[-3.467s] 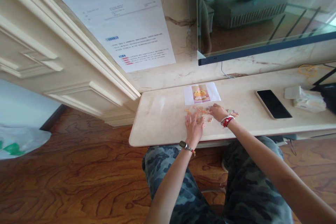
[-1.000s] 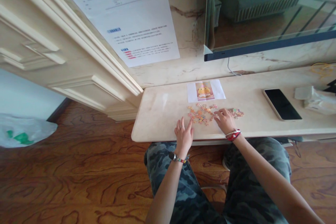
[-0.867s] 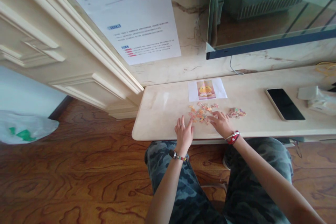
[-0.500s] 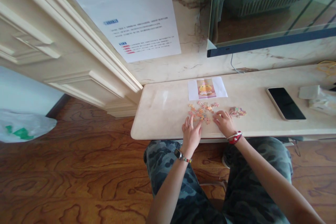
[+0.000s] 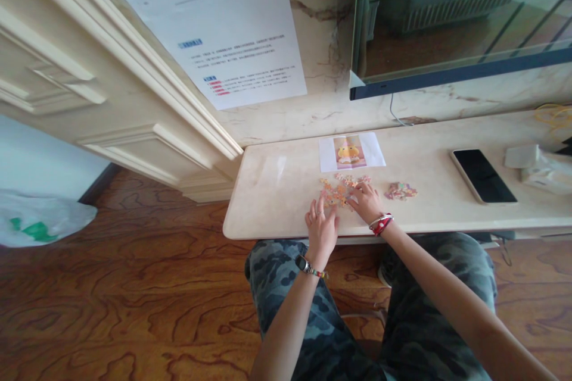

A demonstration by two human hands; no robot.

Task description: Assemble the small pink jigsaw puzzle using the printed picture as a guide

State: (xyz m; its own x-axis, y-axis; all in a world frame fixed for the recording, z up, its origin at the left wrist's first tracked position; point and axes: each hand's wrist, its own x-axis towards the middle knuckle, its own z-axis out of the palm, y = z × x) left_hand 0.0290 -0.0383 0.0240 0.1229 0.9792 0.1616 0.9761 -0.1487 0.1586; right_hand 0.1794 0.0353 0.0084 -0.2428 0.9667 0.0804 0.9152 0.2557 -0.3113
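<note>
Small orange and pink jigsaw pieces (image 5: pixel 331 192) lie spread on a pale stone-look counter (image 5: pixel 263 202). At their near left edge is my left hand (image 5: pixel 322 227), fingers apart, fingertips by the pieces. My right hand (image 5: pixel 367 202) reaches in from the right, its fingers bent down onto the pieces; whether it pinches one is hidden. To the right of that hand lies a second, tighter heap of jigsaw pieces (image 5: pixel 401 191). Behind the spread pieces lies a white sheet with a printed picture (image 5: pixel 351 152) of yellow figures.
A black-screened phone (image 5: pixel 484 176) lies right on the counter, with a white tissue pack (image 5: pixel 547 169) beyond it. A screen (image 5: pixel 451 80) hangs above. A printed notice (image 5: pixel 241 47) is on the wall. A plastic bag (image 5: pixel 42 217) sits at far left.
My right hand has moved left, away from the tighter heap and into the spread pieces. My left hand stays nearly in place. The view has shifted slightly.
</note>
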